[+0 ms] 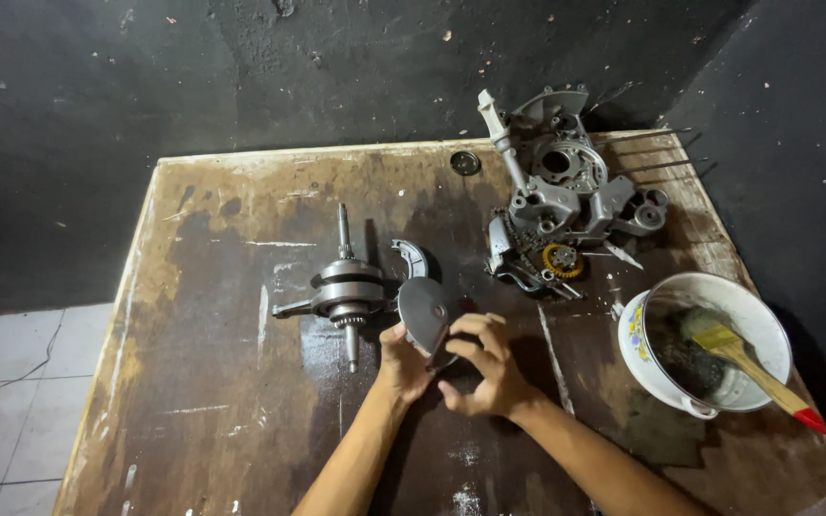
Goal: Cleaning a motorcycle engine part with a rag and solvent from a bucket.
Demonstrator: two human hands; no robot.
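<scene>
Gripping a round grey metal cover (423, 313) between both hands near the table's (222, 420) middle; left hand (402, 363) curled under its lower edge, right hand (485, 368) wrapped round its right side, fingers (475, 330) bent close; lying just left, a crankshaft (346, 287); behind, an engine crankcase (566, 186); at right, a white bowl (638, 334) holding a yellow-handled brush (748, 368).

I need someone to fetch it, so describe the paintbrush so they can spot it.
On the worn wooden table, look to the right edge for the white enamel bowl. The paintbrush leans inside it, the only thing with a pale wooden handle and red tip.
</scene>
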